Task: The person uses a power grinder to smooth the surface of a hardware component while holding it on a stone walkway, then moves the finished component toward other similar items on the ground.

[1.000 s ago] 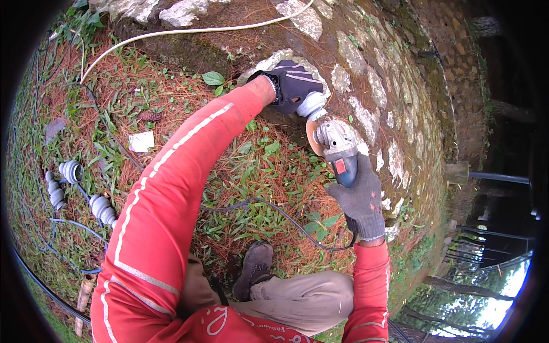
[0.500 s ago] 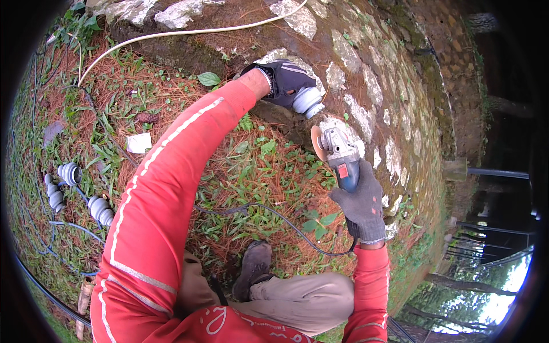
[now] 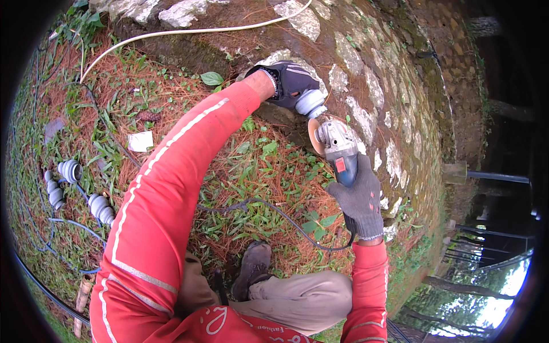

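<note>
My left hand (image 3: 287, 84), in a black glove, is closed around a grey ribbed, stepped piece (image 3: 311, 104) beside a stony bank. The narrow end of this piece points down and right. My right hand (image 3: 361, 197), in a dark grey knit glove, grips the body of an angle grinder (image 3: 339, 150). Its thin brownish-orange disc (image 3: 314, 136) sits at the narrow tip of the grey piece; I cannot tell whether the two touch. A dark power cord (image 3: 286, 220) trails from the grinder's rear across the grass.
Several similar grey ribbed pieces (image 3: 100, 209) lie in the grass at left, among blue tubing (image 3: 80, 224). A pale hose (image 3: 189, 32) crosses the bank at the top. A white paper square (image 3: 140, 141) lies near my left sleeve. My boot (image 3: 254, 267) rests below.
The grinder has shifted slightly up and left, bringing its disc closer to the tip of the grey piece. My left hand and the piece have moved slightly right.
</note>
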Demonstrator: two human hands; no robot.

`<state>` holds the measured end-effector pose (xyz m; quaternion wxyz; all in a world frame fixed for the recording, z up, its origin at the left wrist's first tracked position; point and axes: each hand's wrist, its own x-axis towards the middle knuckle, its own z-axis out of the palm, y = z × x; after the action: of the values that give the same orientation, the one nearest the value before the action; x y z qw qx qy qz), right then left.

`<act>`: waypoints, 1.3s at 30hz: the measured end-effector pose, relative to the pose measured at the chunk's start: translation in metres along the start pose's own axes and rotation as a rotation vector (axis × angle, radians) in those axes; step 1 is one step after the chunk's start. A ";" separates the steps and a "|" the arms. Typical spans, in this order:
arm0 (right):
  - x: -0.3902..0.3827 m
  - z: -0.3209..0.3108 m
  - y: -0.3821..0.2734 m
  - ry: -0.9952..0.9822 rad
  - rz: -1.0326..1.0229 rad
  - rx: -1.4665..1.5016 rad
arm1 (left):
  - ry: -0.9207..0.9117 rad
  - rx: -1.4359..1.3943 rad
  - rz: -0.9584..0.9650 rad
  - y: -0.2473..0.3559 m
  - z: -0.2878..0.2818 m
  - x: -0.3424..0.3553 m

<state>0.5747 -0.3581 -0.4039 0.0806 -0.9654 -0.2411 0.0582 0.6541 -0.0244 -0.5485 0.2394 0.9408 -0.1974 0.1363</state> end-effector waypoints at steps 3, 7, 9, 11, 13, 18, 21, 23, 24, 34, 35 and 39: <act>0.001 0.001 -0.001 0.000 -0.010 0.007 | 0.015 0.000 -0.002 0.000 0.000 0.001; 0.003 0.000 -0.002 -0.024 -0.016 -0.014 | 0.000 0.029 -0.001 -0.001 0.003 0.004; 0.005 0.001 -0.003 -0.022 -0.021 0.004 | 0.009 0.025 0.011 -0.002 0.005 0.004; 0.006 0.001 -0.003 -0.020 -0.025 0.011 | 0.030 0.015 0.012 -0.004 0.007 0.004; 0.006 0.002 -0.003 -0.018 -0.029 0.005 | 0.025 0.007 0.010 -0.006 0.008 0.005; 0.007 0.001 0.002 -0.029 0.030 -0.019 | 0.030 0.000 0.008 -0.008 0.013 0.006; 0.004 -0.001 0.008 -0.034 0.070 0.013 | 0.104 0.009 -0.003 -0.006 0.017 0.002; -0.001 -0.002 0.013 -0.034 0.069 0.035 | 0.159 0.008 -0.025 -0.004 0.021 0.001; -0.003 -0.003 0.016 -0.035 0.066 0.031 | 0.176 0.009 -0.030 -0.003 0.023 0.001; -0.008 -0.006 0.017 -0.041 0.058 0.023 | 0.102 -0.040 0.127 -0.031 0.033 0.008; -0.007 -0.005 0.015 -0.038 0.056 0.018 | 0.093 -0.041 0.122 -0.030 0.032 0.007; -0.003 -0.004 0.008 -0.028 0.037 -0.005 | 0.043 -0.037 0.084 -0.023 0.024 0.006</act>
<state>0.5761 -0.3668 -0.4010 0.0736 -0.9690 -0.2242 0.0726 0.6734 -0.0203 -0.5761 0.2548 0.9240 -0.2343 0.1626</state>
